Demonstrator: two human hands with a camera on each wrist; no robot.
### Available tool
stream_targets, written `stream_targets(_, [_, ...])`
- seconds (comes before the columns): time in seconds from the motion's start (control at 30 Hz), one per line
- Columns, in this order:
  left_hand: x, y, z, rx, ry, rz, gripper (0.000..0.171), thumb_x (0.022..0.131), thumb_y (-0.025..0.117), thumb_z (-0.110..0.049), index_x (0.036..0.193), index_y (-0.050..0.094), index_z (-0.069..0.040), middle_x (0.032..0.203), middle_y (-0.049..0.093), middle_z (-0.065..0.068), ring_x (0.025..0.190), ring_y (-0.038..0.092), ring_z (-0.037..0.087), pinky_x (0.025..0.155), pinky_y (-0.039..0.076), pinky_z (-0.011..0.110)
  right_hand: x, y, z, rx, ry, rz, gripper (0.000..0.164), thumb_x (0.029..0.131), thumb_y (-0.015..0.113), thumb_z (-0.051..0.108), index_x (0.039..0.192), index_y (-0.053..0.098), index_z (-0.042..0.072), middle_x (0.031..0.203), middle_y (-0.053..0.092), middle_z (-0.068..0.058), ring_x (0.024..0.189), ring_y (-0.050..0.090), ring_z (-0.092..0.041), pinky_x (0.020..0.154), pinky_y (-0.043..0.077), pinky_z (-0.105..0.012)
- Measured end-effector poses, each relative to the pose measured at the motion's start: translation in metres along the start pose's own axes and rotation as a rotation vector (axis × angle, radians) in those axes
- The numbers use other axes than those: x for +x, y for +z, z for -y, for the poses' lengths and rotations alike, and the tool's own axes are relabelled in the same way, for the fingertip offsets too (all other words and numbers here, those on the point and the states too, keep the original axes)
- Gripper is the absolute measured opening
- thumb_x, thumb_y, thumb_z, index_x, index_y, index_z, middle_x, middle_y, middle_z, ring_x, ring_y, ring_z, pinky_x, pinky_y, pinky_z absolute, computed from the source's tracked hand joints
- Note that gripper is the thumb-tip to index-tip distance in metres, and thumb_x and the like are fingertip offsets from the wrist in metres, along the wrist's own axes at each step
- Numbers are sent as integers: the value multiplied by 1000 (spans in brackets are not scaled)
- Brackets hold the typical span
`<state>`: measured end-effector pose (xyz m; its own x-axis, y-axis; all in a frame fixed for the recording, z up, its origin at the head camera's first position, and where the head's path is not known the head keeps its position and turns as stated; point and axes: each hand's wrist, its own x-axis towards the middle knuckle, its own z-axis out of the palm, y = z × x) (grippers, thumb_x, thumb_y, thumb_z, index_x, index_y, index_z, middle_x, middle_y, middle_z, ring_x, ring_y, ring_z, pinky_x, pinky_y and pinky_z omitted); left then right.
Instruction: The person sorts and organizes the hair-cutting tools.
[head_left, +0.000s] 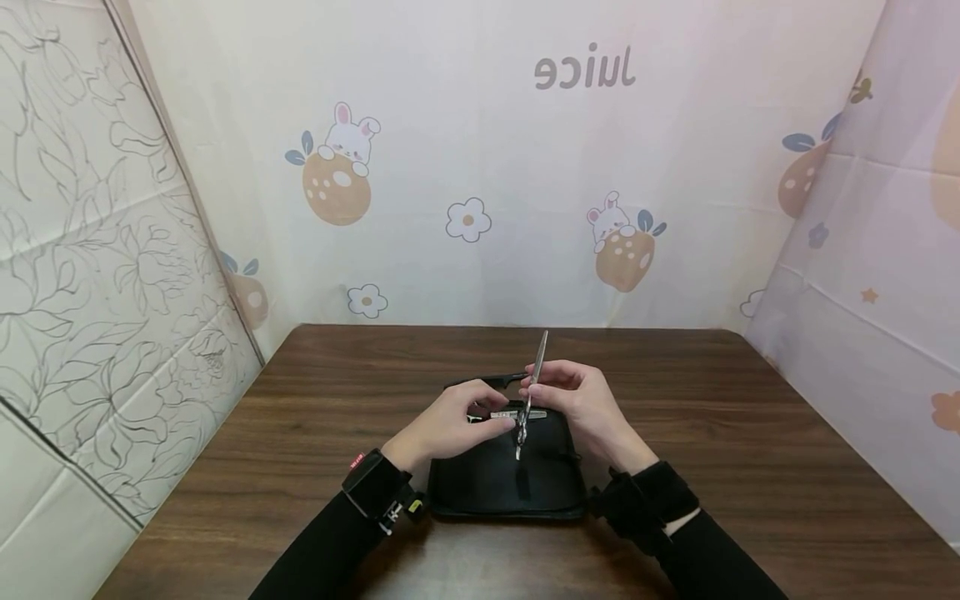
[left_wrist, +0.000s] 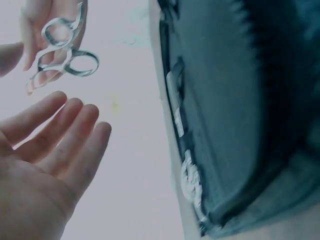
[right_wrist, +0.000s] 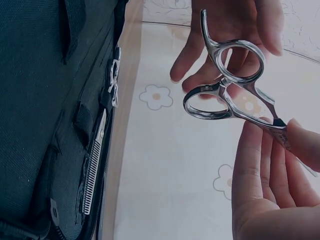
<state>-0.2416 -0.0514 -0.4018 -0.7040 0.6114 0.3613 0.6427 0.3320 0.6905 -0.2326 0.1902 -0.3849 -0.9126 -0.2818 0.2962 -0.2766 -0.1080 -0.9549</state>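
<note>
A pair of silver scissors (head_left: 539,360) stands tilted above the case, blades up and finger loops down. My right hand (head_left: 588,404) pinches it by the blades between thumb and fingers; the right wrist view shows the grip just past the pivot end of the shank (right_wrist: 252,119). Close by the loops is my left hand (head_left: 450,421), its fingers loosely extended and holding nothing in the left wrist view. Below both hands lies an open black zip case (head_left: 480,492). Thinning scissors with a toothed blade (right_wrist: 93,172) are tucked in it.
A black comb (head_left: 513,379) lies at the far side of the case, partly hidden by the left hand. Everything rests on a brown wooden table (head_left: 315,433). A printed curtain (head_left: 480,125) hangs behind it, with more sheets at both sides.
</note>
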Motion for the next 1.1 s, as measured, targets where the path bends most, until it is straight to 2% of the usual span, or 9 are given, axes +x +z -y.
stream_targets(0.1, [0,-5,0,84,-2,-1,36,98,69,-31,123,69,-5,118,67,7,110,63,25,98,51,44,0,-1,2,-17,1,-2,36,92,74,4,125,63,-9,111,70,-21,98,74,-26,89,57,-38])
stream_targets(0.27, [-1,-8,3,232,-41,23,41,94,73,-33,126,68,-9,121,64,3,113,60,19,99,49,42,-1,-2,3,-57,5,0,38,92,75,5,126,63,-8,118,65,-32,102,73,-32,89,57,-37])
stream_targets(0.47, [-4,-8,6,355,-179,120,65,87,78,-44,138,62,-8,139,55,7,127,50,24,105,45,46,-1,-4,5,-96,-7,-2,38,92,75,6,126,64,-7,119,66,-30,102,73,-32,89,57,-36])
stream_targets(0.57, [-6,-8,7,381,-242,174,76,83,80,-50,143,57,-9,145,50,8,133,45,26,107,43,48,-1,-5,5,-125,-9,1,38,93,75,7,126,64,-6,121,65,-31,101,73,-26,88,57,-35])
stream_targets(0.73, [-9,-8,7,402,-296,248,88,79,84,-52,149,51,-10,151,44,10,138,40,28,108,42,49,-1,-6,7,-149,-7,2,37,93,75,7,126,64,-6,120,66,-28,101,73,-24,89,57,-34])
stream_targets(1.1, [-12,-6,8,442,-382,330,95,76,89,-47,153,46,-11,160,35,12,146,33,31,108,41,50,-1,-7,6,-199,-9,12,35,93,75,8,124,66,-4,117,69,-25,100,73,-23,87,58,-35])
